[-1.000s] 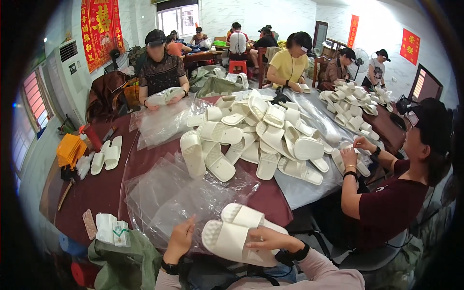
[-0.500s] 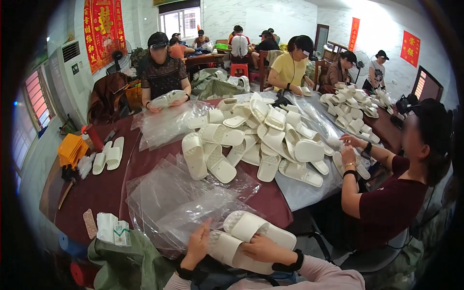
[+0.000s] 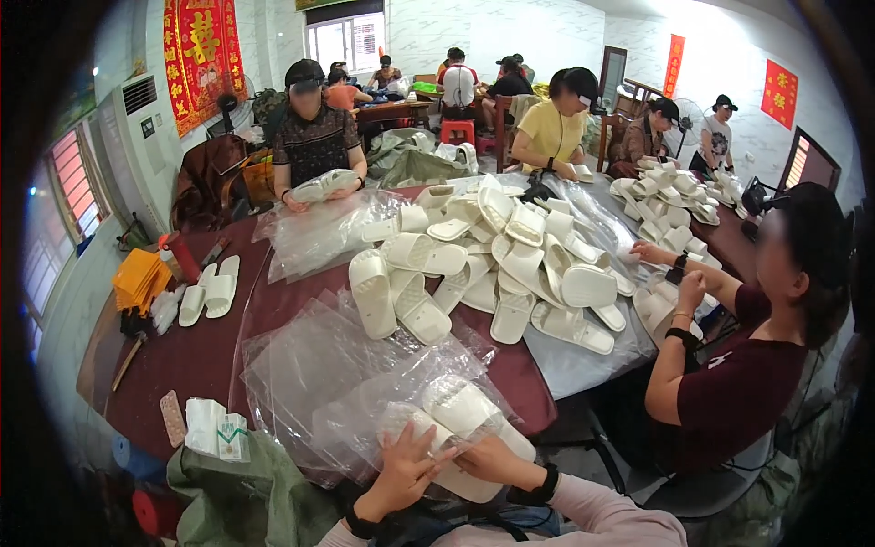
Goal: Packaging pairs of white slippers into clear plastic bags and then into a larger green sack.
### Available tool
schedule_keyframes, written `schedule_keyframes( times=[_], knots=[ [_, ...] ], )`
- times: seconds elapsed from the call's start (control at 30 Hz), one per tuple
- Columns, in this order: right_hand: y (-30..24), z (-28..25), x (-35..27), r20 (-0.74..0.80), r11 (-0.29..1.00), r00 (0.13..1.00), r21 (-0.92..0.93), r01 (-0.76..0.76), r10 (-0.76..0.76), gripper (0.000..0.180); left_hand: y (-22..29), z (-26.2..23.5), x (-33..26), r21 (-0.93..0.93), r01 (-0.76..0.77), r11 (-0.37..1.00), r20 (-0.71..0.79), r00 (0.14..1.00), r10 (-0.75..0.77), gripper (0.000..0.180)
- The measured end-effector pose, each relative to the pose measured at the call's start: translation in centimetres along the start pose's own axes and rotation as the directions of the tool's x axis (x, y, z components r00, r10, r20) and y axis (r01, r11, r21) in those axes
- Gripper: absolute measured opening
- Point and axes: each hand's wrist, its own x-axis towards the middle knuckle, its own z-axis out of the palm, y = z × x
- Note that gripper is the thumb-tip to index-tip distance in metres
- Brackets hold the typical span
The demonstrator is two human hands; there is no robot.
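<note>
A pair of white slippers (image 3: 463, 408) lies side by side at the table's near edge, toes partly under a clear plastic bag (image 3: 360, 424). My left hand (image 3: 410, 467) is bent over the left slipper, fingers closed on the bag's plastic. Around the slippers' straps my right hand (image 3: 492, 461) keeps its grip; some of its fingertips are hidden by the plastic. More flat clear bags (image 3: 292, 365) are spread just beyond and to the left. Past them rises a large heap of white slippers (image 3: 515, 255).
Another slipper pair (image 3: 219, 290), orange packets (image 3: 138, 281) and a tissue pack (image 3: 204, 424) lie on the left of the dark red table (image 3: 228, 351). Green sacking (image 3: 246, 488) hangs at the near left. A co-worker (image 3: 743, 365) sits close on the right; others work farther back.
The slippers' toes have moved into or under the clear bag. My left hand has come down from a raised position onto the bag and left slipper; my right hand still holds the pair.
</note>
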Motion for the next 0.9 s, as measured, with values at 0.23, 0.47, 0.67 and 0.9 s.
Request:
schedule_keyframes(
  times=[0.23,0.47,0.67,0.9],
  knots=[
    [-1.0,0.2,1.7,-0.203,0.985,0.967,-0.109,0.136,-0.156,0.043,1.4,-0.1,-0.4,-0.139,-0.099,0.985,-0.001,0.995,0.100,0.034],
    [-1.9,-0.3,3.0,-0.136,0.998,0.990,-0.069,0.012,-0.021,0.038,2.0,-0.5,-1.1,-0.033,-0.171,0.985,0.058,0.983,0.172,0.043],
    [-3.6,-1.3,4.5,-0.114,0.942,0.965,0.270,-0.197,0.235,0.038,0.3,0.8,-2.0,-0.072,0.149,0.986,-0.730,0.666,-0.154,0.101],
    [-3.2,2.0,5.6,-0.392,0.990,0.920,0.127,0.058,-0.004,0.038,1.0,2.8,-0.3,-1.000,-0.023,0.017,-0.029,0.762,-0.647,0.066]
  ],
)
